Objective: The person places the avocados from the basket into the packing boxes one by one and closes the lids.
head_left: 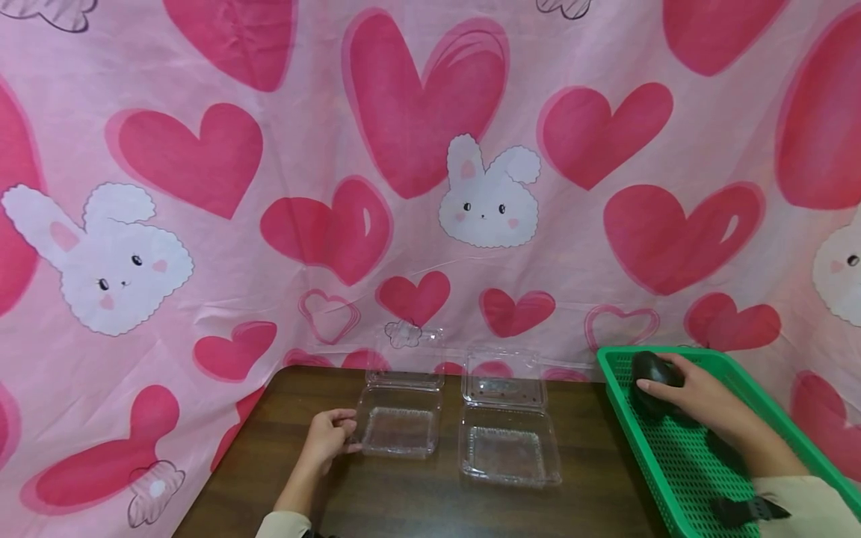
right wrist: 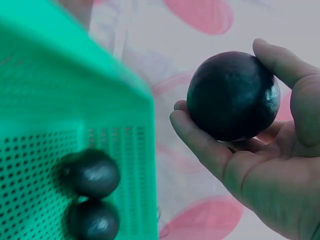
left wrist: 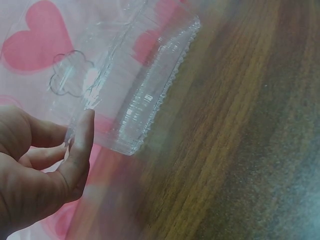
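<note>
My right hand grips a dark, nearly black avocado above the far end of a green plastic basket. In the right wrist view, thumb and fingers lie on opposite sides of the fruit. Two more dark avocados lie in the basket, close together. On the left, my left hand pinches the near left edge of a clear plastic clamshell box, whose lid stands raised behind it. A second clear clamshell box sits to its right, also with its lid up.
A brown wooden table bears the boxes and the basket, which is at the right. Pink cloth with hearts and rabbits hangs right behind the table. A black wrist strap shows over the basket's near part.
</note>
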A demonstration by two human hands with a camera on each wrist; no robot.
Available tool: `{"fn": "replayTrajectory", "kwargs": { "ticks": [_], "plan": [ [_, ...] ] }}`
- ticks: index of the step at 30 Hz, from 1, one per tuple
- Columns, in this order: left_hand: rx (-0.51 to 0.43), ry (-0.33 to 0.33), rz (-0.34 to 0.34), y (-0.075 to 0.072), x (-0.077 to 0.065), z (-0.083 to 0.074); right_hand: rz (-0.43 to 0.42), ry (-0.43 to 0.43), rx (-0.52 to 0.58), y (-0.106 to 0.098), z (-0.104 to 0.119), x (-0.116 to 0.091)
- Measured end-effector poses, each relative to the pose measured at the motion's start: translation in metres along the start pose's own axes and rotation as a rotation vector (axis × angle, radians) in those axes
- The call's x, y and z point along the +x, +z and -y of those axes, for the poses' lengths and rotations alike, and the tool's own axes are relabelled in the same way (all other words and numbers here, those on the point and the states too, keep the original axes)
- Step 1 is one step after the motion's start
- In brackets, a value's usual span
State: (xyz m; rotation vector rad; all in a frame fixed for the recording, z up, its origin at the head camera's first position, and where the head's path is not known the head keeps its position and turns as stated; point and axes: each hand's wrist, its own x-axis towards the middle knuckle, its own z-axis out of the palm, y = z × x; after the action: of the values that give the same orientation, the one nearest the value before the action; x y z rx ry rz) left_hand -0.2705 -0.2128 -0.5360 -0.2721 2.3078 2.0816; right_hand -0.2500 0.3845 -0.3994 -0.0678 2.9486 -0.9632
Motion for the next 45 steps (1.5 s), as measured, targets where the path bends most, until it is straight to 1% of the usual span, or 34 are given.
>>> {"fn": "replayTrajectory", "kwargs": {
  "ticks": [4,8,13,17,20,24,27,31,36,45],
  "plan": [
    [0.000,-0.002,-0.001,0.001,0.000,0.000,-0.006,-0.010,-0.005,0.000,0.016,0.000],
    [0.009,0.000,-0.007,0.001,-0.001,0.000,0.011,-0.024,0.029,0.004,0.029,0.001],
    [0.022,0.009,-0.014,0.001,-0.001,0.000,0.031,-0.046,0.102,0.012,0.045,0.003],
    [0.030,0.005,-0.014,0.001,-0.001,-0.001,0.041,-0.050,0.123,0.017,0.058,0.007],
    [0.036,0.005,-0.013,0.000,-0.002,-0.001,0.040,-0.077,0.141,0.020,0.067,0.011],
    [0.045,0.007,-0.014,-0.001,-0.002,-0.002,0.038,-0.139,0.184,0.026,0.077,0.018],
    [0.051,0.008,-0.013,-0.001,-0.003,-0.003,0.047,-0.158,0.201,0.030,0.084,0.022],
    [0.045,0.010,-0.010,-0.001,-0.003,-0.002,0.069,-0.171,0.220,0.038,0.095,0.027],
    [0.037,0.006,-0.011,0.000,-0.002,-0.001,0.101,-0.218,0.271,0.047,0.109,0.032],
    [0.018,0.004,-0.005,-0.001,-0.002,-0.001,0.150,-0.272,0.321,0.074,0.130,0.048]
  ]
}}
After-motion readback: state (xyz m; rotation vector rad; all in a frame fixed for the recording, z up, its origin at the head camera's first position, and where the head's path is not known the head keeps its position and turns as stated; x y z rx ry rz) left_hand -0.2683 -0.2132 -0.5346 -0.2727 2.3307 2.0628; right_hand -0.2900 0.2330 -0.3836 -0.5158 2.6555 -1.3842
